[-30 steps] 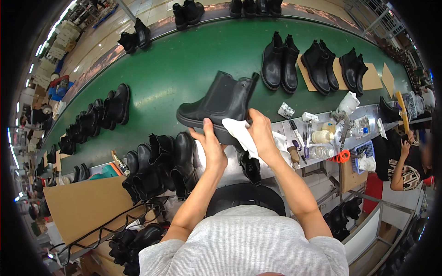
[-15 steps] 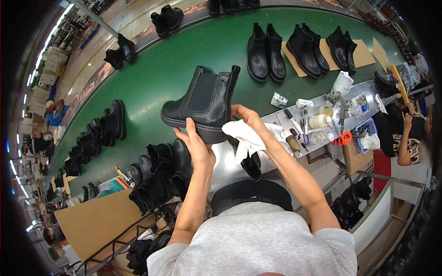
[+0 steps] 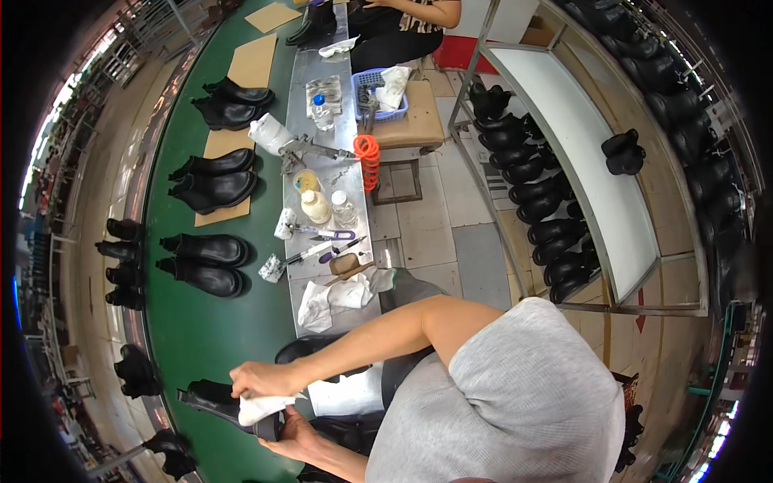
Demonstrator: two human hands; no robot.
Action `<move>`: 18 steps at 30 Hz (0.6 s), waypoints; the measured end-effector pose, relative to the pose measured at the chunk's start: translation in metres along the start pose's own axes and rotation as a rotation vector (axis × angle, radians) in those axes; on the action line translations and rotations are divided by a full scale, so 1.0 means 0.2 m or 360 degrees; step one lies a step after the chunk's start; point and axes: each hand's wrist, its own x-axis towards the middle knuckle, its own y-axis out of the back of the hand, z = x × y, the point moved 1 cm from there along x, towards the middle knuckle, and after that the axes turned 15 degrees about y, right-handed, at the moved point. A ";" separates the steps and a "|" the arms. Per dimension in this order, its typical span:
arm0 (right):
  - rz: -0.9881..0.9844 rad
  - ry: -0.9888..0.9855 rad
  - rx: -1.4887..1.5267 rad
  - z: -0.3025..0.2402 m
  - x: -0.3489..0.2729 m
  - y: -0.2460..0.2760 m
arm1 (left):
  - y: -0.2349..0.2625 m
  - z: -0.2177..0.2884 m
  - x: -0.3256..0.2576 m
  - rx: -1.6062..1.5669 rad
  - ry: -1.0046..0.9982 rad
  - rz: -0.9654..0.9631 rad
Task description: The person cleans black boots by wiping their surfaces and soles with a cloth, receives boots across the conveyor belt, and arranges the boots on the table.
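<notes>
Head view: clamps black boot [image 3: 211,394] in left hand [image 3: 298,435], white cloth [image 3: 262,409] against it in right hand [image 3: 259,378]; has rags [image 3: 316,306] to the right, bottles [image 3: 316,208] farther, paired boots [image 3: 208,251] far left.

Place: footwear workshop, apparently a factory floor. Evidence: matching black boots [image 3: 211,191] paired along a long green table [image 3: 185,338]; adjoining metal table [image 3: 306,66] carrying bottles [image 3: 315,208]; metal rack [image 3: 600,225] holding more dark footwear [image 3: 538,211]; co-worker [image 3: 390,52] seated nearby.
</notes>
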 end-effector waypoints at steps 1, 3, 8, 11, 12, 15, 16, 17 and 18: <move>0.0009 0.0070 0.0256 0.00 0.01 0.00 | -0.01 0.03 -0.03 -0.0151 0.0205 0.0009; -0.0034 0.0205 0.0464 -0.01 0.01 -0.06 | -0.03 0.10 -0.12 -0.0792 0.0578 0.0127; -0.0015 -0.0416 -0.0493 0.00 -0.08 0.37 | -0.06 0.02 -0.07 -0.1479 0.1112 -0.0235; -0.0379 -0.0610 -0.1269 0.13 -0.10 0.58 | -0.02 0.04 -0.16 -0.1675 0.0774 -0.0446; -0.0618 -0.0610 -0.1493 0.20 -0.11 0.60 | 0.03 0.03 -0.17 -0.1696 0.0668 -0.0557; -0.0793 -0.0290 -0.1436 0.20 -0.19 0.53 | 0.15 0.00 -0.19 -0.1820 0.0563 -0.0699; -0.0847 -0.0127 -0.1296 0.13 -0.21 0.51 | 0.19 -0.04 -0.21 -0.1830 0.0527 -0.0780; -0.1106 -0.0340 -0.0861 0.07 -0.22 0.50 | 0.24 -0.08 -0.22 -0.1708 0.0493 -0.0826; -0.1336 -0.0557 -0.0413 0.01 -0.25 0.48 | 0.32 -0.14 -0.24 -0.1736 0.0496 -0.0808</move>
